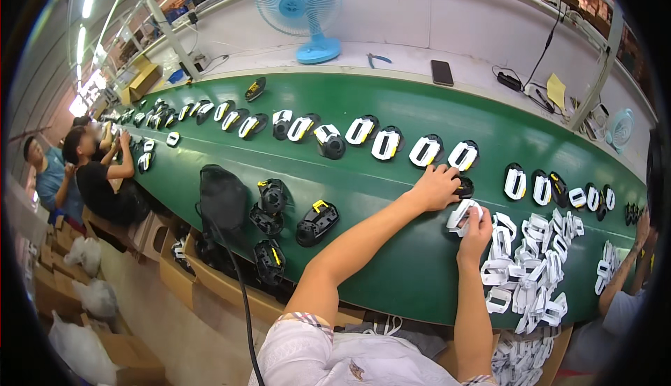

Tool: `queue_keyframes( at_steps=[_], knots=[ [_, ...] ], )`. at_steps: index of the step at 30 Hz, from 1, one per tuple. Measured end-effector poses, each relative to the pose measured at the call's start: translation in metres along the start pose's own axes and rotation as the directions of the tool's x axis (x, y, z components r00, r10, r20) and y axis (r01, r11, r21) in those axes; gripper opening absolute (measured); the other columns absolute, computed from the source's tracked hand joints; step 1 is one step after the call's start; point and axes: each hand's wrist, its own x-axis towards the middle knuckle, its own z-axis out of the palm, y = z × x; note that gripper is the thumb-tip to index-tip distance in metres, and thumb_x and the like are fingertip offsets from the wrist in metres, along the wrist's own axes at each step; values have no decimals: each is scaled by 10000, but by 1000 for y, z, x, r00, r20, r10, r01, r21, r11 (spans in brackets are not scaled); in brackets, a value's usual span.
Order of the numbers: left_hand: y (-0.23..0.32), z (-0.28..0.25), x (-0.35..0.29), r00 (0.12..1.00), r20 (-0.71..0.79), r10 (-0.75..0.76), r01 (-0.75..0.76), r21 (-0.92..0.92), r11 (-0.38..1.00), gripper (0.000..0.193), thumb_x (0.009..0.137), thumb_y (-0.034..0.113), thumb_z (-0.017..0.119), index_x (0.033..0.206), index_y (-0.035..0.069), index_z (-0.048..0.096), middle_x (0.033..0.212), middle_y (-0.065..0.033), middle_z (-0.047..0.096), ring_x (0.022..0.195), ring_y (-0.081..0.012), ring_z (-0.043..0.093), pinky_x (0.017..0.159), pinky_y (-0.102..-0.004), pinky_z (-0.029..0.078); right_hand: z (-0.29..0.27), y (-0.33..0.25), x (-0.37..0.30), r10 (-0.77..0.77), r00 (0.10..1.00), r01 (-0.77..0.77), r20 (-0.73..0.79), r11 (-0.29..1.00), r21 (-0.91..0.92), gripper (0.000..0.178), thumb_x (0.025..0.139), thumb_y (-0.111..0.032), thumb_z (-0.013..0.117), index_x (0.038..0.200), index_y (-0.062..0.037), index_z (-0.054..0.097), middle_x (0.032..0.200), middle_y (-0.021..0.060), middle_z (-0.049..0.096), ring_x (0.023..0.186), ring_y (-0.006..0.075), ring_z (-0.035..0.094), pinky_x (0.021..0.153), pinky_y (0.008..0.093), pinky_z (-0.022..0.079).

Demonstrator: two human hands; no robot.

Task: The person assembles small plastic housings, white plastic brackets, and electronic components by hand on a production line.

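- A long green conveyor belt [391,246] curves across the view from upper left to right, seen from above by the person working at it.
- The person's left hand [435,187] reaches forward onto the belt, fingers bent down over a small black plastic shell [464,188]; whether the fingers actually pinch it cannot be told.
- The right hand [477,232] sits just beside and below the left, its fingers closed around a white plastic clip-shaped piece [461,217] held just above the belt.
- To the right of that hand lies a loose heap of matching white plastic pieces [531,267], spreading toward the belt's near edge.
- A row of black shells fitted with white inserts [363,134] runs along the belt's far side, stretching off to the left.
- Nearer the left, several black shells with yellow parts [316,222] lie apart from the row.
- A light blue desk fan [300,9] stands on the white shelf behind the belt, with a black phone [442,72] to its right.
- Other workers [98,169] sit at the belt's far left end.
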Motion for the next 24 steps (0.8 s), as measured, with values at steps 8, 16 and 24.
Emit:
queue_keyframes(
  at_steps=[8,16,24],
  knots=[
    [23,-35,-55,852,265,-452,293,-956,-8,351,864,295,646,1002,-24,598,876,-38,622,753,-72,560,664,-233,460,-1,-12,-6,86,996,-84,6,958,273,158,951,-176,495,949,-26,546,780,-4,542,658,57,474,607,209,388],
    [26,-33,-75,718,350,-602,316,-934,-167,408,829,281,678,1122,33,543,912,-78,644,766,-145,644,610,-283,541,10,-17,-1,168,978,-203,124,905,373,255,935,-127,530,1143,21,540,1021,60,616,910,116,588,791,256,466],
    [26,-21,-76,818,297,-493,219,-953,-211,335,881,199,615,1125,-15,531,940,-87,630,816,-113,608,701,-240,507,3,-25,-1,230,954,-296,194,837,461,347,900,-72,580,1224,30,512,1077,102,622,910,146,612,785,290,508]
  ],
)
